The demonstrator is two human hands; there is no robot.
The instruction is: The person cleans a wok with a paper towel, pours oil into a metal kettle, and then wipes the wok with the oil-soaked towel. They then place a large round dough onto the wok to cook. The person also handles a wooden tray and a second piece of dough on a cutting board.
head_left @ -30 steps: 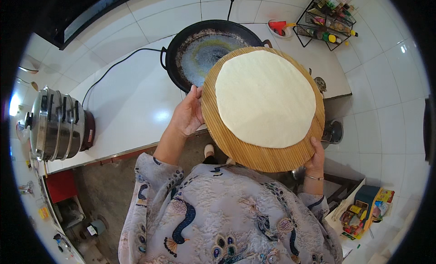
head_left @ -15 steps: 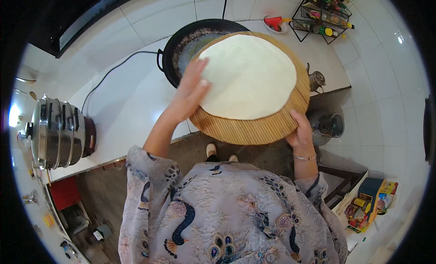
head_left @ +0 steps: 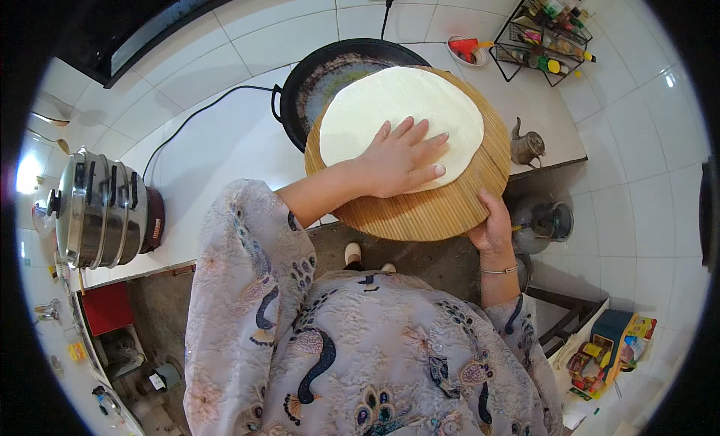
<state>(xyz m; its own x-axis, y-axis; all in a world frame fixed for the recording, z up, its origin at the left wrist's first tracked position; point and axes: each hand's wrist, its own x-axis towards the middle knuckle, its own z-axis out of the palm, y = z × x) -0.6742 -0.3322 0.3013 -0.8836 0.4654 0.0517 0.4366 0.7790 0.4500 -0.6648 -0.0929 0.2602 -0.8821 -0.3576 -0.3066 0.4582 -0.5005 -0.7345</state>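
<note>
A thin round sheet of pale dough [head_left: 390,95] lies on a round board of slatted wood or reed [head_left: 420,220]. My left hand [head_left: 401,160] rests flat on the near part of the dough, its fingers spread, covering some of it. With my right hand [head_left: 493,220] I grip the board's near right edge, the thumb on top and the other fingers hidden underneath. The board is over the near right side of a dark round pan [head_left: 304,91], whose bottom looks oily and worn.
A stacked steamer [head_left: 105,211] stands on the white counter [head_left: 214,147] at the left. To the right are a metal kettle [head_left: 528,146], a bowl with a red-handled thing [head_left: 466,50] and a black rack of bottles [head_left: 544,42]. A gas cylinder [head_left: 541,218] stands below.
My left hand has moved right, from the dough's left edge onto its near middle, and now lies flat there. The right hand still grips the board. The whole view has shifted slightly.
</note>
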